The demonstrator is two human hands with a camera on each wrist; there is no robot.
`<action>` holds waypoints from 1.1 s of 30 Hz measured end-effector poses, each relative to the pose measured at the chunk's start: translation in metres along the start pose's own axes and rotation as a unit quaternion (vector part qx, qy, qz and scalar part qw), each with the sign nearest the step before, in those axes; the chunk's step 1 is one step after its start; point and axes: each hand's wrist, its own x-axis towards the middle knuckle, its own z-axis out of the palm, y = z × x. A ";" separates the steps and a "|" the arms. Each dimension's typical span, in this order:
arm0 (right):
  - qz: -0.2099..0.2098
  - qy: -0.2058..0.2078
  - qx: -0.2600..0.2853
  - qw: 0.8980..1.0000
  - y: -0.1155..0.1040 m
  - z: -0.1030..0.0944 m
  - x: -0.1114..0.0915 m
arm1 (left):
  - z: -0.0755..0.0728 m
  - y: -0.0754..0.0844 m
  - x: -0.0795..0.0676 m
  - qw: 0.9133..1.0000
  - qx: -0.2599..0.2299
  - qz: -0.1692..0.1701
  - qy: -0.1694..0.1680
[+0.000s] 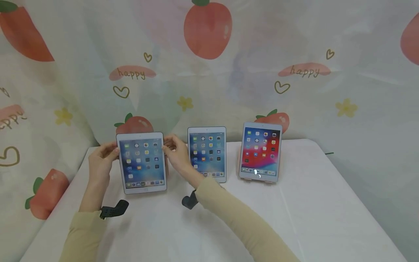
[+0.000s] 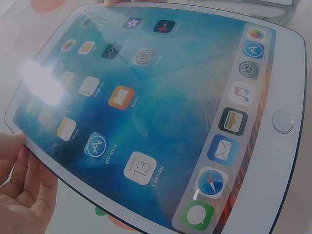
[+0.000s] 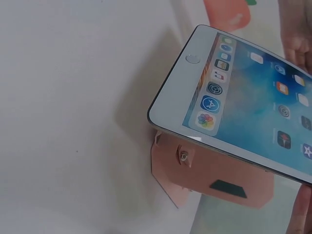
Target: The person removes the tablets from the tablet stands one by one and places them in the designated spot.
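Observation:
A white tablet [image 1: 142, 163] with a blue home screen of app icons leans back at the left of the table. My left hand [image 1: 101, 160] pinches its left edge, with the thumb by the front rim, as the left wrist view shows at the hand [image 2: 27, 190]. On the opposite edge, my right hand [image 1: 178, 153] grips the tablet between thumb and fingers. A pink stand [image 3: 219, 170] with a hinge and a dark pad is right behind and below the tablet in the right wrist view. The round home button [image 2: 282, 122] is at the tablet's lower end.
A second white tablet [image 1: 207, 134] with a blue screen stands at the middle, partly behind my right forearm. Farther right, a tablet [image 1: 262, 145] with a red and blue screen leans on a pink stand [image 1: 282, 160]. A fruit-printed curtain [image 1: 248, 91] hangs behind the white-covered table [image 1: 320, 203].

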 end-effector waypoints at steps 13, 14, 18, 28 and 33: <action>0.018 -0.017 0.004 1.000 -0.014 -0.006 -0.021 | -0.009 -0.003 -0.016 0.999 0.028 0.013 -0.028; 0.018 -0.018 0.005 1.000 -0.018 -0.007 -0.024 | -0.011 -0.003 -0.017 0.999 0.032 0.012 -0.032; 0.020 -0.021 0.008 1.000 -0.026 -0.008 -0.034 | -0.015 -0.005 -0.023 0.998 0.051 0.007 -0.038; 0.052 -0.025 0.032 0.998 -0.017 -0.006 -0.046 | -0.023 -0.012 -0.036 0.993 0.089 -0.011 -0.077; 0.064 -0.032 0.038 0.997 -0.012 -0.005 -0.051 | -0.028 -0.019 -0.038 0.992 0.093 -0.011 -0.089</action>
